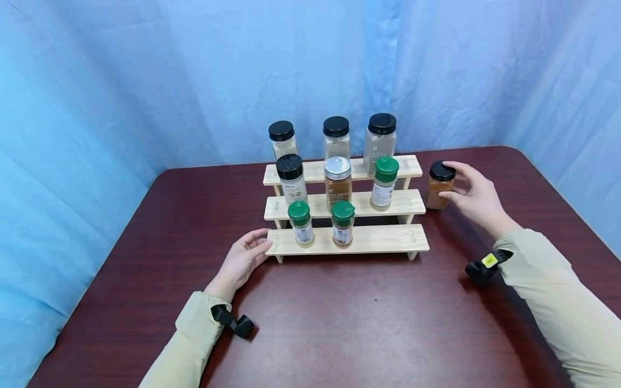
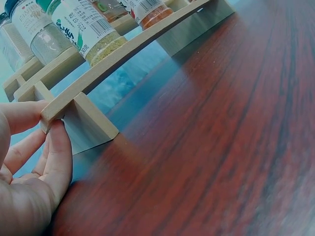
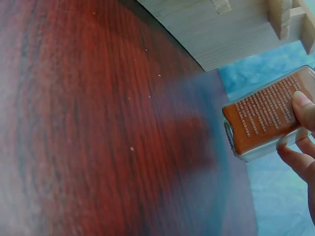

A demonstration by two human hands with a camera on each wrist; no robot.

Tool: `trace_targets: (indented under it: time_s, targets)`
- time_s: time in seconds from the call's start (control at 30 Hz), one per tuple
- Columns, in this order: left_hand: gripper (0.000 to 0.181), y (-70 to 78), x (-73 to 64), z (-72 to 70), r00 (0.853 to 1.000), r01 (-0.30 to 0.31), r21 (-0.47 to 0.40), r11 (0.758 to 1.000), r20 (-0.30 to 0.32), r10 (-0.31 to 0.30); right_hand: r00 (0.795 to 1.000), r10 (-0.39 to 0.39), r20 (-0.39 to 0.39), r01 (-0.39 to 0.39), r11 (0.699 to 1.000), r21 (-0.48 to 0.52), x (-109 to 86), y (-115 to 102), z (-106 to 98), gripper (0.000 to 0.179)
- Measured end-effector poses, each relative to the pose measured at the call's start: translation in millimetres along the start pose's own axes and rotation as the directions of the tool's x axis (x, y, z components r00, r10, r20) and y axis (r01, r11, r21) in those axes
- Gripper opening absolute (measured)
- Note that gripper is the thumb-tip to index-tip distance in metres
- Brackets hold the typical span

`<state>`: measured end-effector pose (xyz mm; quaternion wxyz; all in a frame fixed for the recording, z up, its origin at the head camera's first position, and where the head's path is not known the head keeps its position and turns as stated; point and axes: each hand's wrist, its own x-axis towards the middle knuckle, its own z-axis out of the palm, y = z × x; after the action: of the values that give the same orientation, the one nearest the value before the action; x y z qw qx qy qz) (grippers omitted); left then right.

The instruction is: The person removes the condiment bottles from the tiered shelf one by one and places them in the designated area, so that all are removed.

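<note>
My right hand [image 1: 477, 199] holds a square spice jar [image 1: 435, 195] with a black lid and orange-brown powder, right of the wooden rack [image 1: 383, 241]. In the right wrist view, thumb and fingers grip the jar [image 3: 266, 115], and its base appears raised off the table. With thumb and fingers my left hand [image 1: 245, 257] pinches the left end of the rack's lowest board [image 2: 81, 83]. Two green-lidded bottles, one a shaker [image 1: 343, 226], stand on that board. The middle tier carries a black-lidded jar [image 1: 292, 186], a silver-lidded jar [image 1: 338, 186] and a green-lidded bottle [image 1: 384, 188].
Three black-lidded jars, among them a tall one [image 1: 380, 143], stand on the top tier. The dark red wooden table [image 1: 349, 323] extends around the rack. Blue curtains [image 1: 233, 81] hang behind and at both sides.
</note>
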<state>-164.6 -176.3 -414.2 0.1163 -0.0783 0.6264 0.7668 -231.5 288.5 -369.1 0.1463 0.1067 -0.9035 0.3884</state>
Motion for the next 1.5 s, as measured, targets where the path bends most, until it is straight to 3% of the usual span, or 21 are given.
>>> trace_targets:
  time_s: [0.43, 0.73, 1.23, 1.5]
  targets:
    - [0.045, 2.7, 1.2, 2.6, 1.0, -0.009, -0.007, 1.0, 0.006, 0.009, 1.0, 0.015, 0.024, -0.016, 1.0, 0.014, 4.7, 3, 0, 0.066]
    - [0.044, 1.6, 0.7, 1.8, 1.0, -0.002, -0.007, 1.0, 0.0, 0.002, 0.999, 0.016, 0.038, -0.014, 0.999, -0.05, 8.4, 8, -5, 0.067]
    - [0.04, 0.5, 1.3, 2.7, 1.0, -0.012, -0.014, 1.0, -0.001, 0.012, 0.996, -0.045, 0.081, 0.053, 0.994, -0.1, 14.7, 10, -9, 0.067]
    - [0.045, 0.0, -0.1, 0.1, 1.0, -0.007, 0.003, 1.0, 0.005, 0.007, 0.991, -0.055, 0.122, 0.069, 0.992, -0.11, 21.1, 5, -12, 0.057]
